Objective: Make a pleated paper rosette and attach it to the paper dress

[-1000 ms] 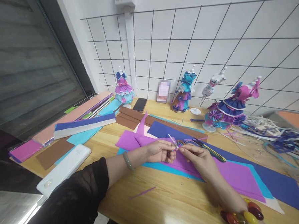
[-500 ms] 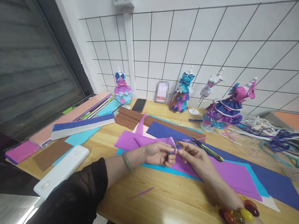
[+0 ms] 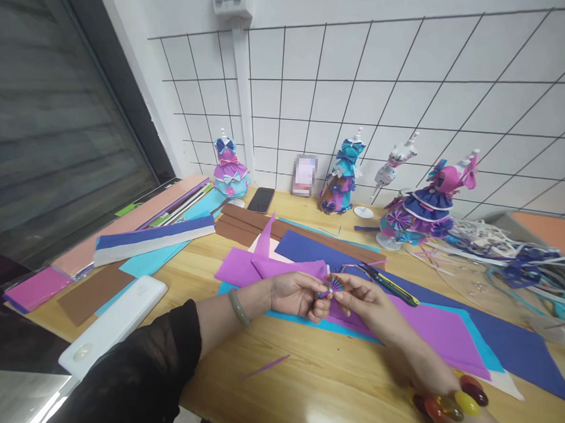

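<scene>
My left hand and my right hand meet over the table, both closed on a small pleated paper rosette. Brown, blue and purple show in its fanned folds, and a small pale spot marks its middle. The fingertips pinch it from both sides and hide part of it. Under the hands lie purple crepe paper, light blue paper and a dark blue sheet. Just beyond my right hand rests a green-and-black craft knife. A thin purple strip lies nearer me.
Small dress forms in paper dresses stand at the back: left, middle and right. A bare white form stands among them. A dark phone, a white oblong device, brown strips and tangled ribbons lie around.
The rosette has turned and spread wider between my fingers, showing more of its pleated face. Both hands keep their hold in nearly the same place. The view has shifted slightly.
</scene>
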`<state>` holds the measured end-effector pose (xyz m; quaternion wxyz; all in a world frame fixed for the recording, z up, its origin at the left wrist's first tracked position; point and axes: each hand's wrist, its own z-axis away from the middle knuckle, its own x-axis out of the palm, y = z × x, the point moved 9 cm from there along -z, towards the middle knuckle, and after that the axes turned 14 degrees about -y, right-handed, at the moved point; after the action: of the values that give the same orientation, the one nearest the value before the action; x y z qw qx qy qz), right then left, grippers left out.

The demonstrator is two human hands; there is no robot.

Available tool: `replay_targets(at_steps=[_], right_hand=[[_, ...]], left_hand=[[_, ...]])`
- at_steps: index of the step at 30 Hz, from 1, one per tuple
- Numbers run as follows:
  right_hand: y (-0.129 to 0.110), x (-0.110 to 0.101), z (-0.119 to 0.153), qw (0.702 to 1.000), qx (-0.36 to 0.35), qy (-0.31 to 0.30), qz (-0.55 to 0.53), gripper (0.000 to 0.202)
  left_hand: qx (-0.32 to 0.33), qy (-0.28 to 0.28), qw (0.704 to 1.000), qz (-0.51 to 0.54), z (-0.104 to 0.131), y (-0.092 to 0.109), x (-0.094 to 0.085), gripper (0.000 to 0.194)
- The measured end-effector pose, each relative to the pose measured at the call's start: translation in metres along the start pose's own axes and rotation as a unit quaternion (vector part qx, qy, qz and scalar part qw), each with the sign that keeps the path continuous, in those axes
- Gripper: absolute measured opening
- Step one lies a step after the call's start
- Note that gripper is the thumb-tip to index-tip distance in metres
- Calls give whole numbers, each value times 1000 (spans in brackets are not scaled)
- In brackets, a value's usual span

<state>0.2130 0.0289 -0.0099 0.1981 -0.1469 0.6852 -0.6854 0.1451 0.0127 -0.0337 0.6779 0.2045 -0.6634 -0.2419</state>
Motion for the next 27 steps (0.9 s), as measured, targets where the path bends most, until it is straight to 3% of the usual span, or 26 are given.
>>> replay_targets(at_steps=[5, 14, 21, 27], right_hand=[[1, 7, -1, 999, 5, -42, -23, 34], [5, -1, 0, 1000, 4, 2, -31, 31], [4, -1, -1, 999, 9, -2, -33, 28], [1, 0, 1, 999, 0, -11, -53, 23]], left_hand=[[-14, -7, 1000, -8, 0, -2, 1, 9], [2, 13, 1000, -23, -1, 0, -6, 12], [38, 74, 992, -92, 1, 8, -16, 18], [18, 60, 990, -129, 1, 6, -18, 22]])
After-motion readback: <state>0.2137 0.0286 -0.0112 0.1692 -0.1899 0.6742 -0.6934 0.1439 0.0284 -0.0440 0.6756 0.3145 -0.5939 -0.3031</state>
